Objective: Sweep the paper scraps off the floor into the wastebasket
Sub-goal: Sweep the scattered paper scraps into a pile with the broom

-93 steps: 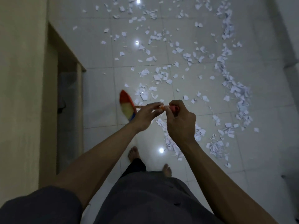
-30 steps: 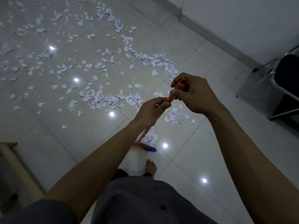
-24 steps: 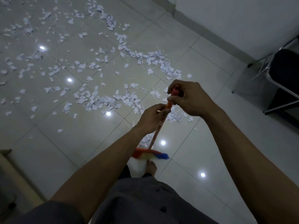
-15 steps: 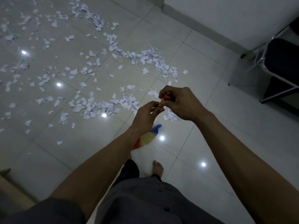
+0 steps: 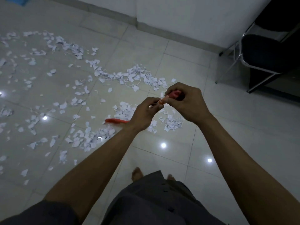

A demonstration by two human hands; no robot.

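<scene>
paper scraps (image 5: 129,77) left on floor (image 5: 227,127), chair (image 5: 266,52) far right

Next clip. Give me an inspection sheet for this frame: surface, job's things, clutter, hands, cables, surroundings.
Surface: glossy tiled floor, dotted with light reflections.
Job's things: paper scraps strewn over the left and centre, partly in loose rows; broom with an orange handle, its red head low by the scraps; wastebasket not in view.
Clutter: nothing seen beyond the scraps.
Hands: left hand pinches the broom handle; right hand grips its top end.
Cables: nothing seen.
Surroundings: white wall, black chair at right, bare feet below.
</scene>
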